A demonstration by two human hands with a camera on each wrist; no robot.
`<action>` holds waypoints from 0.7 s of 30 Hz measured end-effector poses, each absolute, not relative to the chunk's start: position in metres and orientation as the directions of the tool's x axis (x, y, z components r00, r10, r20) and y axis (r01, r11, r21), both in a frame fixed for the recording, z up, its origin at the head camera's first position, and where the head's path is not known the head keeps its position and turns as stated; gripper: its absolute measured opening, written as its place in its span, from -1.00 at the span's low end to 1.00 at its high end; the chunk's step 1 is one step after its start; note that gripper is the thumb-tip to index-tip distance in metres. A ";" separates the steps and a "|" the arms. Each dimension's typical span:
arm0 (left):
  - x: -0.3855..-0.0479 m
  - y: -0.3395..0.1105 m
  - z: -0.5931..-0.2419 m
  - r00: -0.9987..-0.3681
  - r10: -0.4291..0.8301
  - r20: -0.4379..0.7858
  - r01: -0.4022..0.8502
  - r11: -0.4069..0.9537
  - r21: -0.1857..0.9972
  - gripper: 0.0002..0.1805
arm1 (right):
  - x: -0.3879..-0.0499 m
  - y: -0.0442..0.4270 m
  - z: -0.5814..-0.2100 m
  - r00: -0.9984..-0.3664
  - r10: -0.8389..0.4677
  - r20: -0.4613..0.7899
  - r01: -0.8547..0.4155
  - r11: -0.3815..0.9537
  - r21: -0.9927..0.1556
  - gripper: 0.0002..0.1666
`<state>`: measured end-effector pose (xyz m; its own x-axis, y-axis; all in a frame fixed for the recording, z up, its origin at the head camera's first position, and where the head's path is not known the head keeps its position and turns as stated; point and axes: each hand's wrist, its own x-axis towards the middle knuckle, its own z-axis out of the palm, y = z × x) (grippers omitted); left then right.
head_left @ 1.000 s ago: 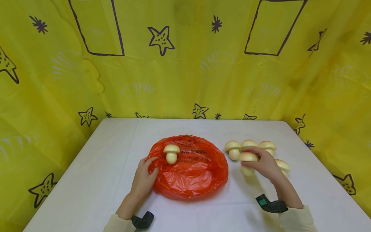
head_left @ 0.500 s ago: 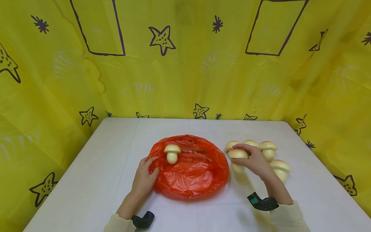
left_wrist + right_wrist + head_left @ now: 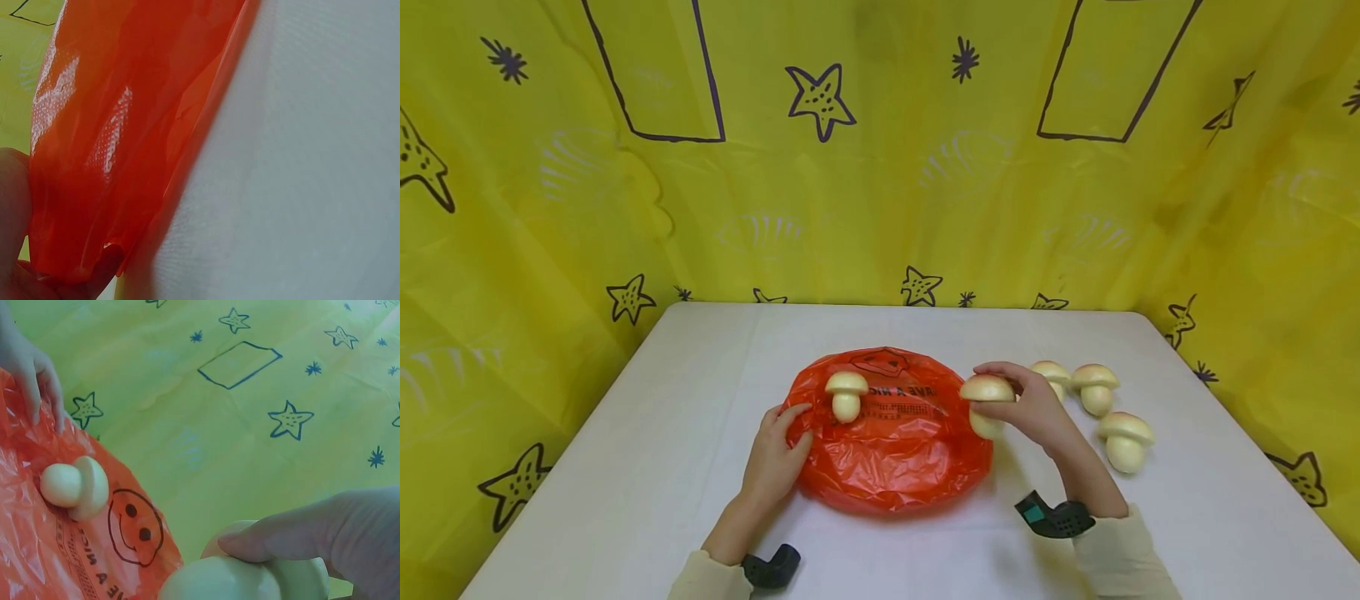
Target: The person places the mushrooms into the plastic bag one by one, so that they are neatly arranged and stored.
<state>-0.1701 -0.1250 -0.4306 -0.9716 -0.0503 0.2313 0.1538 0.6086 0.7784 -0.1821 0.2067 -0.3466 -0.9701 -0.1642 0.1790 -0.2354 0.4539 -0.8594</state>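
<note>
A red plastic bag (image 3: 887,467) with printed lettering lies spread on the table. On its left part rests a pale mushroom (image 3: 846,397), apparently a toy, with a rounded cap and a thick stem. My left hand (image 3: 772,454) pinches the bag's left edge; the left wrist view has the red film between thumb and fingers. Over the bag's right edge, my right hand (image 3: 1033,408) grips another pale mushroom (image 3: 987,390) by its cap between thumb and fingers. In the right wrist view, the thumb (image 3: 275,534) lies across the held mushroom (image 3: 219,581), which is partly cut off by the frame.
Beyond my right hand stand more pale mushrooms: one (image 3: 1050,377) partly covered by the hand, one (image 3: 1095,388) beside it, and a nearer one (image 3: 1126,442). A white table (image 3: 647,467) carries everything. Yellow curtain (image 3: 880,200) with star drawings hangs around its back and sides.
My right hand has carried the held mushroom leftward from the group of mushrooms to the bag's right edge. The left hand and the mushroom on the bag have stayed put.
</note>
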 end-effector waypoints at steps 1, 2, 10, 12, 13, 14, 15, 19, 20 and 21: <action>-0.170 -0.125 -0.431 -0.971 -0.050 0.233 0.155 0.609 0.778 -0.59 | -0.183 0.205 -0.346 -0.970 -0.166 0.179 -0.236 0.447 -0.863 -0.47; -0.170 -0.125 -0.431 -0.970 -0.049 0.237 0.158 0.611 0.776 -0.59 | -0.183 0.203 -0.346 -0.969 -0.169 0.178 -0.236 0.442 -0.866 -0.47; -0.171 -0.125 -0.431 -0.967 -0.039 0.250 0.173 0.617 0.768 -0.60 | -0.189 0.187 -0.344 -0.971 -0.189 0.144 -0.209 0.394 -0.895 -0.47; -0.171 -0.125 -0.430 -0.969 -0.040 0.245 0.169 0.617 0.769 -0.60 | -0.190 0.183 -0.343 -0.972 -0.195 0.133 -0.202 0.396 -0.896 -0.45; -0.170 -0.125 -0.430 -0.969 -0.042 0.245 0.168 0.617 0.769 -0.60 | -0.191 0.181 -0.343 -0.973 -0.195 0.123 -0.193 0.398 -0.897 -0.45; -0.170 -0.125 -0.430 -0.969 -0.043 0.244 0.166 0.617 0.769 -0.60 | -0.192 0.180 -0.343 -0.974 -0.196 0.115 -0.187 0.398 -0.898 -0.44; -0.170 -0.125 -0.430 -0.969 -0.044 0.244 0.165 0.618 0.769 -0.59 | -0.193 0.178 -0.344 -0.975 -0.196 0.109 -0.180 0.397 -0.900 -0.44; -0.170 -0.125 -0.430 -0.971 -0.049 0.235 0.156 0.616 0.772 -0.59 | -0.196 0.170 -0.348 -0.975 -0.200 0.097 -0.169 0.380 -0.910 -0.45; -0.170 -0.125 -0.430 -0.971 -0.048 0.235 0.156 0.615 0.773 -0.59 | -0.197 0.168 -0.349 -0.975 -0.201 0.098 -0.169 0.374 -0.912 -0.45; -0.170 -0.125 -0.430 -0.971 -0.047 0.233 0.156 0.615 0.773 -0.59 | -0.197 0.166 -0.350 -0.975 -0.199 0.097 -0.167 0.371 -0.914 -0.45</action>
